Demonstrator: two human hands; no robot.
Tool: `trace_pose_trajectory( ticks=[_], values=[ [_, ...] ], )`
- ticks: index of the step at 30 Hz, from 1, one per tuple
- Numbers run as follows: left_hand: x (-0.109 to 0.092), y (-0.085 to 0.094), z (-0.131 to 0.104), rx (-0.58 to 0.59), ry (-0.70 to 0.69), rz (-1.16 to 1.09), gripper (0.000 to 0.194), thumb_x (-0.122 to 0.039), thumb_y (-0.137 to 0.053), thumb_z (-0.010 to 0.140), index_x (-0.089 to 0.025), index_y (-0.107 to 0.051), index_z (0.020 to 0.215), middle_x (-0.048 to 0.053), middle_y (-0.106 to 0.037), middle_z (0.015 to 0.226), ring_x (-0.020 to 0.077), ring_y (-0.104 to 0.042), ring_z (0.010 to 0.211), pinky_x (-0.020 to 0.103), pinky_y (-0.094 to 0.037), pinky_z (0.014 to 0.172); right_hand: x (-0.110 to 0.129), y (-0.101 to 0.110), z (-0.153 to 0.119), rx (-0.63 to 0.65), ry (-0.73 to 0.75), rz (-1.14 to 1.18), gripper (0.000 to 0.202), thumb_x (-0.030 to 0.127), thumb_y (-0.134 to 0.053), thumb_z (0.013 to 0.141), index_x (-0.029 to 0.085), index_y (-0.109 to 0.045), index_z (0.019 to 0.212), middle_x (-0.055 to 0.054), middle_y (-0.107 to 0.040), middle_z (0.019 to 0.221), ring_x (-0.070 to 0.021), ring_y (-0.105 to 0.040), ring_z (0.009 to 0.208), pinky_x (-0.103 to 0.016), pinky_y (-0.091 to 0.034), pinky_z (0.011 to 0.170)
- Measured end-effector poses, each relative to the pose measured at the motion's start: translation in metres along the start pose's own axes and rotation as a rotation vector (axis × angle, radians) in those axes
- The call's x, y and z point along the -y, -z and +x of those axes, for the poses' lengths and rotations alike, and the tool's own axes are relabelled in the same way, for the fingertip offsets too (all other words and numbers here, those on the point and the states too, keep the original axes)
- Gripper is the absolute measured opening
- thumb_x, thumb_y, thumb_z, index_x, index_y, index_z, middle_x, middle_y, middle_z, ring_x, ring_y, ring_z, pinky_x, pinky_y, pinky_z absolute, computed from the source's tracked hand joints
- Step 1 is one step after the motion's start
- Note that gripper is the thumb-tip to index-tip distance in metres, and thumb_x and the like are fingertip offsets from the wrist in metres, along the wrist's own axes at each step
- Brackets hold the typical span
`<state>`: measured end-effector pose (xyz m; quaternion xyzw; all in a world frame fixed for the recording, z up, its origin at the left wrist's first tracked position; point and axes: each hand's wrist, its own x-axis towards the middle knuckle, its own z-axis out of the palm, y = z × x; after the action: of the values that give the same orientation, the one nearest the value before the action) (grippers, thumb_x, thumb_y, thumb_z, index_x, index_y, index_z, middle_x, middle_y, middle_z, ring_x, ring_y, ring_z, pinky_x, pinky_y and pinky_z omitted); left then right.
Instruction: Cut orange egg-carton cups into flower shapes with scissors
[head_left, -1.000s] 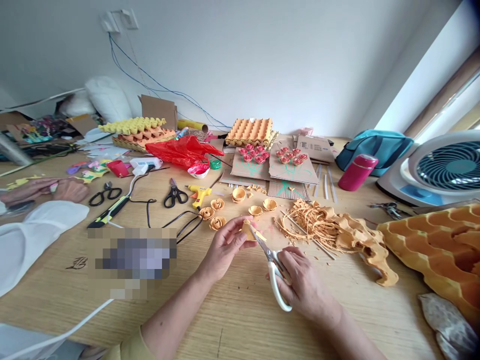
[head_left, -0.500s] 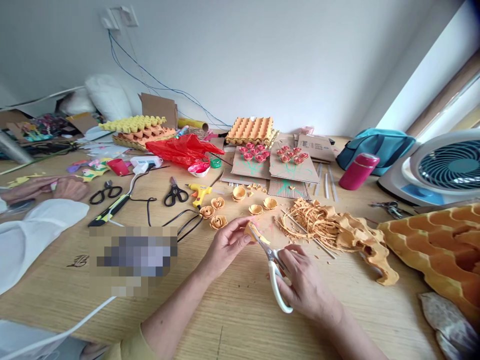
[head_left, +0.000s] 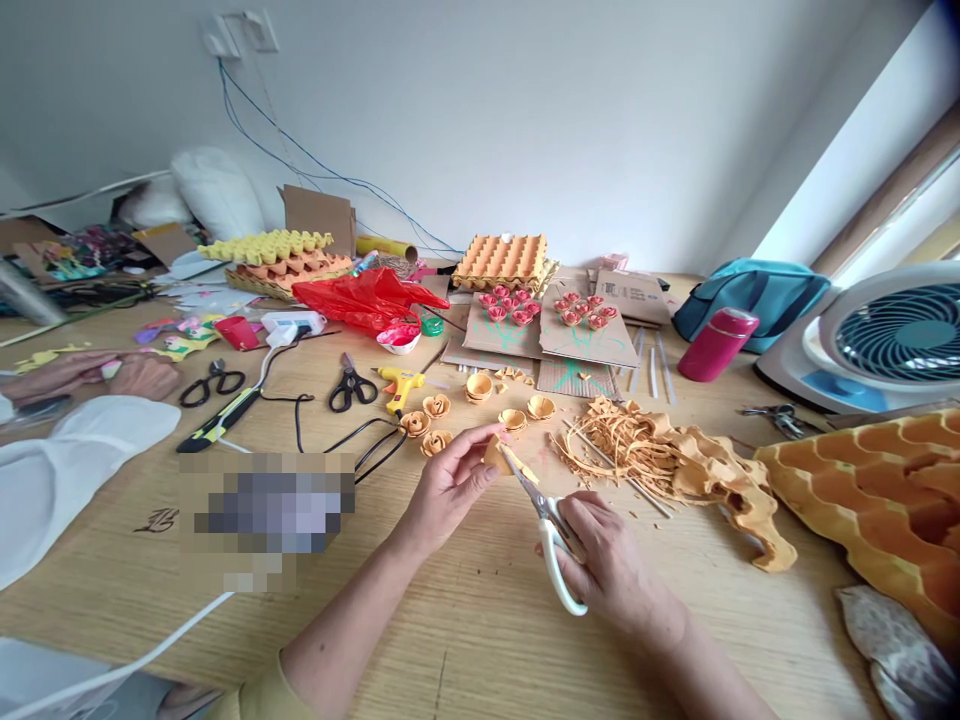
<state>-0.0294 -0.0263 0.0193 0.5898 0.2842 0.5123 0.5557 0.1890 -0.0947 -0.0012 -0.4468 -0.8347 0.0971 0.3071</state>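
Between the fingers and thumb of my left hand (head_left: 454, 485) is a small orange egg-carton cup (head_left: 496, 456), partly covered by the fingertips. My right hand (head_left: 611, 560) grips white-handled scissors (head_left: 553, 560), their blades at the cup's edge with a thin strip beside them. Just beyond sit several trimmed carton cups (head_left: 512, 420) and several rolled carton roses (head_left: 436, 443). To the right lies a heap of carton strips and scraps (head_left: 611, 440).
A yellow glue gun (head_left: 400, 387) and black scissors (head_left: 351, 384) lie behind my left hand. At right are a large egg tray (head_left: 862, 490), a pink bottle (head_left: 718, 345) and a fan (head_left: 885, 340). Another person's hands (head_left: 142, 376) work at the left edge.
The scissor handles have swung slightly upward and closer together. My left hand has shifted a little up and left with the cup, turning it slightly.
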Motion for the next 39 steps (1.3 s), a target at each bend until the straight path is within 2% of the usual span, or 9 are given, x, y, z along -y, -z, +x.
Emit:
trace_pose_trajectory(
  ticks=[9,16,24,31,34,39],
  values=[
    [0.005,0.002,0.001,-0.008,-0.018,0.063,0.040,-0.028,-0.071,0.086,-0.023,-0.065,0.125,0.008,-0.068,0.118,0.0199,-0.064,0.110,0.032,-0.052,0.099,-0.008,-0.005,-0.001,-0.027,0.014,-0.073,0.021,0.029,-0.056,0.093,0.023,-0.039,0.082,0.003,-0.050,0.071,-0.0163,-0.048,0.063,-0.040,-0.041,0.087],
    [0.008,0.002,0.001,-0.061,-0.188,0.234,0.039,-0.022,-0.071,0.084,-0.026,-0.067,0.123,0.007,-0.062,0.116,0.0177,-0.063,0.106,0.028,-0.055,0.092,-0.008,-0.006,-0.001,-0.043,-0.013,-0.109,0.021,0.028,-0.055,0.093,0.024,-0.038,0.082,0.003,-0.051,0.072,-0.0171,-0.049,0.064,-0.040,-0.041,0.086],
    [0.012,-0.001,-0.001,0.025,-0.168,0.191,0.037,-0.023,-0.071,0.085,-0.023,-0.066,0.122,0.009,-0.061,0.118,0.0211,-0.063,0.110,0.031,-0.056,0.093,-0.005,-0.003,0.001,-0.046,-0.026,-0.135,0.019,0.033,-0.055,0.093,0.023,-0.042,0.084,0.001,-0.054,0.073,-0.0183,-0.051,0.066,-0.041,-0.040,0.089],
    [0.007,-0.005,-0.002,-0.004,-0.244,0.344,0.033,-0.022,-0.073,0.083,-0.022,-0.068,0.116,0.010,-0.064,0.118,0.0209,-0.064,0.107,0.029,-0.057,0.087,0.000,0.003,0.005,-0.035,-0.057,-0.182,0.020,0.038,-0.056,0.091,0.023,-0.045,0.086,-0.001,-0.057,0.078,-0.0216,-0.055,0.072,-0.045,-0.038,0.092],
    [0.007,-0.006,-0.003,0.002,-0.220,0.311,0.035,-0.021,-0.072,0.084,-0.023,-0.066,0.118,0.010,-0.064,0.120,0.0213,-0.064,0.110,0.030,-0.056,0.090,0.001,0.003,0.005,-0.033,-0.037,-0.162,0.020,0.037,-0.056,0.092,0.023,-0.044,0.084,0.000,-0.057,0.075,-0.0205,-0.054,0.070,-0.044,-0.038,0.092],
    [0.006,-0.008,-0.004,-0.014,-0.097,0.157,0.043,-0.022,-0.073,0.083,-0.022,-0.061,0.124,0.010,-0.065,0.122,0.0229,-0.063,0.114,0.034,-0.054,0.097,0.000,0.002,0.004,-0.014,-0.012,-0.120,0.019,0.030,-0.059,0.089,0.022,-0.043,0.082,0.003,-0.053,0.071,-0.0172,-0.052,0.065,-0.044,-0.037,0.094]
  ],
)
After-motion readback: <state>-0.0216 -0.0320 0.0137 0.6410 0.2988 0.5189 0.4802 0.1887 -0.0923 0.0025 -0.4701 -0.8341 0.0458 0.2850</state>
